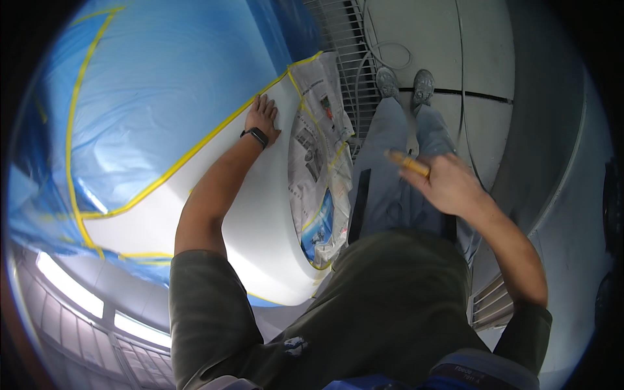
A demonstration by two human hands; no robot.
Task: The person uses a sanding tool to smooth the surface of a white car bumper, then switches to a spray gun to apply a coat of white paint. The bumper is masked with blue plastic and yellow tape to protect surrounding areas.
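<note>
My left hand rests on a smooth white car body panel, fingers stretched toward the yellow tape line. A dark watch is on that wrist. Past the tape line, blue plastic sheeting covers the bodywork. Printed newspaper, edged with yellow tape, masks the curved opening on the panel's right. My right hand is closed round a short yellow-tan object, held in front of my legs, apart from the panel. Motion blur hides what kind of object it is.
A metal floor grate runs beside the vehicle. My shoes stand on a pale floor, where a thin hose curls. A grey wall rises at right. Bright lamps show at lower left.
</note>
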